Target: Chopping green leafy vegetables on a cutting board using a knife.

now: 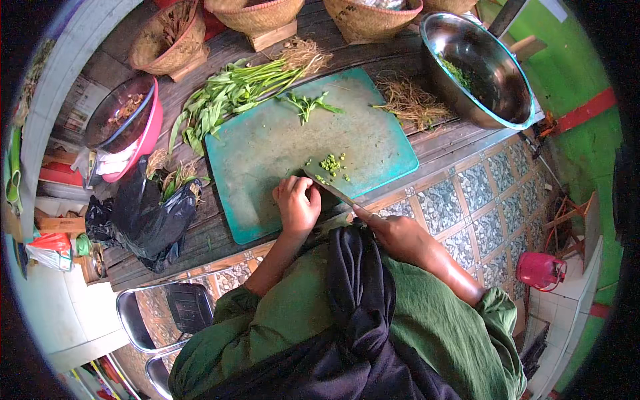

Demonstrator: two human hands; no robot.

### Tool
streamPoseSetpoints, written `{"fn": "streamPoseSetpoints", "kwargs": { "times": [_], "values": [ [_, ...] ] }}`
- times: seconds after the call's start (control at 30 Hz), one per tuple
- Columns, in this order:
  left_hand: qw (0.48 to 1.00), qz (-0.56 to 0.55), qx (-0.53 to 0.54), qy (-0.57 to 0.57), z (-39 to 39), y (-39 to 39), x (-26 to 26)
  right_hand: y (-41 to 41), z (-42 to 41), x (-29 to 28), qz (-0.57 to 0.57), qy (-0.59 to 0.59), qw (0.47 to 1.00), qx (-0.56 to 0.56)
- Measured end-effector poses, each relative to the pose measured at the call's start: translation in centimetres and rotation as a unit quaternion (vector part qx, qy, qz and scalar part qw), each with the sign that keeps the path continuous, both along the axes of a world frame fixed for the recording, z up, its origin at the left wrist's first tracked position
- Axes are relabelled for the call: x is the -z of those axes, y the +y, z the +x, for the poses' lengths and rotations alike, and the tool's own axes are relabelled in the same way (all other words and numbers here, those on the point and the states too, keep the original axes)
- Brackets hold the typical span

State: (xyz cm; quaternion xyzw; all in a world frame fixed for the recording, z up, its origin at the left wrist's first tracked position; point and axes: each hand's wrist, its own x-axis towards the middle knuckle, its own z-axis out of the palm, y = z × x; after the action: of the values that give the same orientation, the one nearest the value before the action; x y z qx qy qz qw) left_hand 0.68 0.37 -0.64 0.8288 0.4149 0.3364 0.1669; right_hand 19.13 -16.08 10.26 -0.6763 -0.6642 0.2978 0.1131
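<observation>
My right hand point(402, 237) grips a kitchen knife point(336, 191) by its handle. The blade slants up and left over the near edge of a turquoise-rimmed cutting board point(260, 145). Close to the blade's tip, my left hand point(299, 202) rests on the board with its fingers curled; whatever may lie under them is hidden. Small chopped green pieces point(331, 164) are scattered just beyond the blade. Farther up the board lies a leafy green sprig point(310, 104). A bundle of long-stemmed leafy greens point(230, 90) overlaps the board's far left edge, its roots point(305, 56) pointing away.
Cut-off roots point(412, 102) lie right of the board, before a large metal bowl point(492, 95) holding chopped greens point(456, 74). Woven baskets point(260, 17) line the back. At left are a pink basin point(155, 117) and a black plastic bag point(150, 215) with rooted greens.
</observation>
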Motion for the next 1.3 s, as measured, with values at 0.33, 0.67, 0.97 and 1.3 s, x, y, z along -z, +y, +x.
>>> {"fn": "streamPoseSetpoints", "kwargs": {
  "times": [0.33,0.67,0.97,1.3],
  "values": [
    [1.000,0.004,-0.005,0.006,0.1,-0.1,-0.4,0.1,0.2,-0.8,-0.029,-0.011,0.999,-0.014],
    [1.000,0.004,-0.006,0.030,0.0,-0.1,-0.4,0.8,0.4,-1.3,-0.063,0.037,0.997,-0.013],
    [1.000,0.018,0.024,-0.003,-0.7,-0.5,-0.8,1.3,0.1,2.1,0.088,0.102,0.991,-0.001],
    [1.000,0.024,-0.006,0.016,-0.8,-0.8,-0.8,-0.2,0.0,0.7,0.071,0.007,0.997,-0.007]
  ]
}}
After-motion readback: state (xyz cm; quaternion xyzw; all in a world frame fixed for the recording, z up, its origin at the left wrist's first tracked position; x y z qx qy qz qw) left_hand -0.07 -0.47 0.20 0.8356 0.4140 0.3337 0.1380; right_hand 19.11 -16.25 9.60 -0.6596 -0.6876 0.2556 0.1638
